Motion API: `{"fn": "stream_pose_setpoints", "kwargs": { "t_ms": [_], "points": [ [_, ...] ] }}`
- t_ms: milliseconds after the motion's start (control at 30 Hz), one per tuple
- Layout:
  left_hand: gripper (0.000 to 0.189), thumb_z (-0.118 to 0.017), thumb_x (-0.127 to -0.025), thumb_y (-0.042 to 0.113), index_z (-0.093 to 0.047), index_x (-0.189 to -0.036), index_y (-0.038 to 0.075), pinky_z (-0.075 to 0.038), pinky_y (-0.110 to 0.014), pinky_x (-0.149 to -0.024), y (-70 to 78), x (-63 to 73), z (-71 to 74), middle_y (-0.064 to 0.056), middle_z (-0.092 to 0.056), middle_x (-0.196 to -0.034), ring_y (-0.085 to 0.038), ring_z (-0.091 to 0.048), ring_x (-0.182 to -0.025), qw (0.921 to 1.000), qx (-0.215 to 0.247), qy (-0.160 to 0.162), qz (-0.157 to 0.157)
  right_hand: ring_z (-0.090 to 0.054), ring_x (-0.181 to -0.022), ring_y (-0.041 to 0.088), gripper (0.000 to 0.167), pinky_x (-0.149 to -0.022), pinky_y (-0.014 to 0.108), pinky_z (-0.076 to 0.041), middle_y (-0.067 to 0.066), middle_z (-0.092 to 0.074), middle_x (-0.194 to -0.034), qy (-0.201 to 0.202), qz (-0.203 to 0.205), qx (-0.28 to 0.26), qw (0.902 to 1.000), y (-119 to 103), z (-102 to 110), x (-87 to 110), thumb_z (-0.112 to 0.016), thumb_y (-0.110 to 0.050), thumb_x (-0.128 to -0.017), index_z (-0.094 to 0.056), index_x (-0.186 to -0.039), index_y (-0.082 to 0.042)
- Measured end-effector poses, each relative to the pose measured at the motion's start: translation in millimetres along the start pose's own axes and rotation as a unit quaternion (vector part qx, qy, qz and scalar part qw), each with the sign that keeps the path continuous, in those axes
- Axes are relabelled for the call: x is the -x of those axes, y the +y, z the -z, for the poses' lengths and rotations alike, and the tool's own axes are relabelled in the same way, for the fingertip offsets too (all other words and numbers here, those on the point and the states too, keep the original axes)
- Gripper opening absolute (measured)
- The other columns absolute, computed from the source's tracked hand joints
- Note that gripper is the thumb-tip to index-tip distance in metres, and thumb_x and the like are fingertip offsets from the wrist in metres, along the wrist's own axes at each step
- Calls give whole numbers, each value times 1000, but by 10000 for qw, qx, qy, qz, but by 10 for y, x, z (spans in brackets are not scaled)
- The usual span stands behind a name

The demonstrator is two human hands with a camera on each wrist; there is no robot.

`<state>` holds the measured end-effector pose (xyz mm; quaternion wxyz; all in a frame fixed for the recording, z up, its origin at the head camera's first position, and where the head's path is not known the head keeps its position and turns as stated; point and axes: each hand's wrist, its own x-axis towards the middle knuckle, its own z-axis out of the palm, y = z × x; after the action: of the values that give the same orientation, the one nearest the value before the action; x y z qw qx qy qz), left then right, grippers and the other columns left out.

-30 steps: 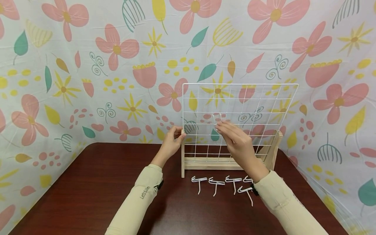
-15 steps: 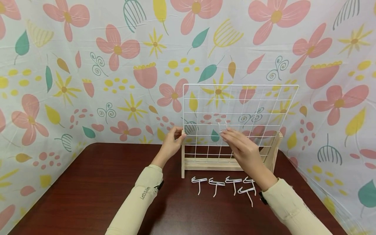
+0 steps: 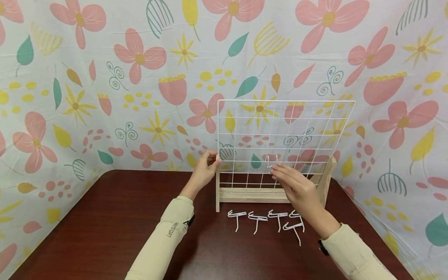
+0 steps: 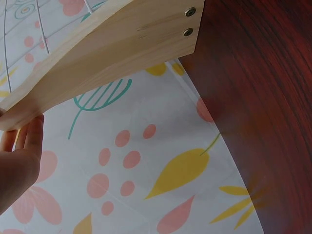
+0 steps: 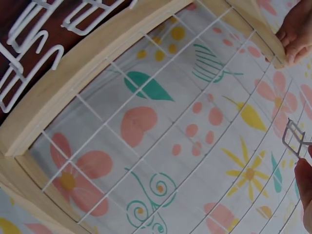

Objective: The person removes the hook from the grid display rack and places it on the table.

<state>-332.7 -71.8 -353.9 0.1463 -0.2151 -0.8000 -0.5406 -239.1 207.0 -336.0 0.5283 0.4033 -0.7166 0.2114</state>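
A white wire grid panel (image 3: 287, 101) leans upright in a pale wooden stand (image 3: 252, 198). At the stand's left side piece, my left hand (image 3: 205, 168) grips the upper end between thumb and fingers; the left wrist view shows its fingers (image 4: 33, 136) under the wooden side (image 4: 112, 53). My right hand (image 3: 296, 186) pinches a white wire hook (image 5: 287, 139) in front of the grid, prongs pointing up. Much of that hook is hidden by the fingers in the head view.
Several more white hooks (image 3: 258, 217) lie on the dark red-brown table (image 3: 105, 225) before the stand, some partly behind the right forearm. A floral cloth (image 3: 140, 101) hangs behind the table and along its sides.
My right hand has moved down and a little to the right with the hook, away from the middle of the grid. The left hand keeps its hold on the stand.
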Motion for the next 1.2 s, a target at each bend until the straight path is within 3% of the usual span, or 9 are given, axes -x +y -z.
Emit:
{"fn": "stream_pose_setpoints", "kwargs": {
  "t_ms": [700,933,1200],
  "points": [
    [27,-60,-95,9,-54,-119,-3,-48,-40,-100,-23,16,-10,-19,-60,-112,-31,-58,-109,9999,9,60,-117,-65,-105,25,31,-99,25,-47,15,-71,-102,-139,187,-78,9997,-40,85,235,-53,-22,-100,-74,-101,1],
    [28,-59,-96,10,-52,-120,-4,-46,-42,-102,-29,9,-3,-19,-59,-115,-32,-56,-112,10000,61,-10,-41,-60,-115,15,32,-100,24,-46,15,-72,-101,-243,315,-191,9990,-61,95,332,-52,-20,-101,-74,-100,2],
    [26,-59,-96,9,-53,-119,-4,-47,-41,-100,-10,2,-4,-19,-59,-113,-32,-57,-110,9999,23,4,-137,-60,-116,19,33,-102,26,-44,16,-71,-104,-469,385,-211,9979,-105,133,496,-48,-18,-103,-73,-103,3]
  ]
}}
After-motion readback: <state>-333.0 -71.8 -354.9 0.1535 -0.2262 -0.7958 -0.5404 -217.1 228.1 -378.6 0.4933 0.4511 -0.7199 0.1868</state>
